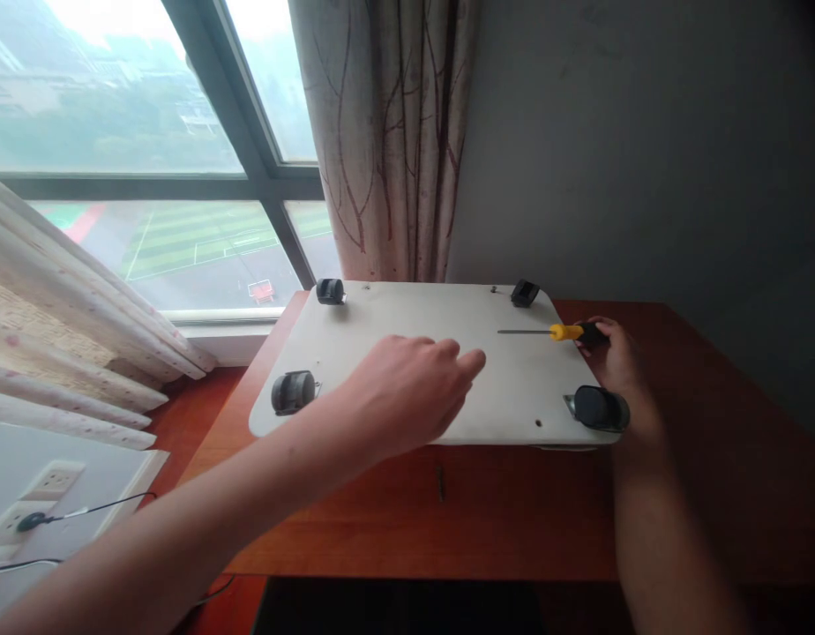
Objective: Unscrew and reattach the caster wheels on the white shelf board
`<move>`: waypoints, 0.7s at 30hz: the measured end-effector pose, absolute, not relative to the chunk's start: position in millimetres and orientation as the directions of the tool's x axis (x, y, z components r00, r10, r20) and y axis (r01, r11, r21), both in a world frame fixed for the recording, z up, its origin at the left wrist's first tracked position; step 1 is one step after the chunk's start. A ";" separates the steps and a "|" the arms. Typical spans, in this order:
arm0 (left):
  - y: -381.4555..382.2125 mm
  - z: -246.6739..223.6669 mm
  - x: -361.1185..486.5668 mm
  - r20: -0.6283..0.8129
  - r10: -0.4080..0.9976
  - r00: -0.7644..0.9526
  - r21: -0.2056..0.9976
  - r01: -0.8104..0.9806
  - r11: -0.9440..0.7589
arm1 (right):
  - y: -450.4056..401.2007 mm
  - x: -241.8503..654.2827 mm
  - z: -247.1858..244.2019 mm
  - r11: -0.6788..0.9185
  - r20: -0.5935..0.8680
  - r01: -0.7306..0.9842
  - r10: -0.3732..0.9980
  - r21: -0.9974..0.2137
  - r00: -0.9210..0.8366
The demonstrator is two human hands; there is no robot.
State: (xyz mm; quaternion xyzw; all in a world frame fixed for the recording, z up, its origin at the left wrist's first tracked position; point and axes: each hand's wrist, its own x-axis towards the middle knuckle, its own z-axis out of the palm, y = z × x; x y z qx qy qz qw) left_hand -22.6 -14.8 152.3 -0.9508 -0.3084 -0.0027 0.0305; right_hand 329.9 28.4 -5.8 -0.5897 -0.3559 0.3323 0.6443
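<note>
A white board [414, 317] with rounded corners lies on the wooden table, a black caster at each corner. My left hand [424, 384] is above the middle of the board, its fingers curled together; whatever they may hold is hidden. At the board's right edge, my right hand [609, 353] grips the dark handle of a screwdriver [564, 332] with a yellow collar. Its metal shaft points left over the board. The near right caster [599, 407] is just below my right hand. At the near left corner sits another caster [293, 392].
The reddish wooden table [513, 520] extends around the board, with a small thin object [440, 483] near the board's front edge. Behind are a curtain [394, 132], a window and a grey wall. A plug and cables [33, 521] are at the lower left.
</note>
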 end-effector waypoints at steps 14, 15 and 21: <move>161.2 95.0 91.1 -0.023 0.782 0.623 0.082 0.781 -0.619 | 22.9 343.6 -35.2 0.236 -0.036 -0.366 0.797 -0.900 0.603; 165.8 90.5 96.2 -0.018 0.782 0.623 0.095 0.779 -0.619 | 23.5 343.4 -36.0 0.234 -0.044 -0.374 0.797 -0.897 0.603; 177.7 78.9 113.9 0.005 0.763 0.647 0.135 0.755 -0.641 | 24.0 342.4 -35.6 0.242 -0.065 -0.406 0.789 -0.881 0.611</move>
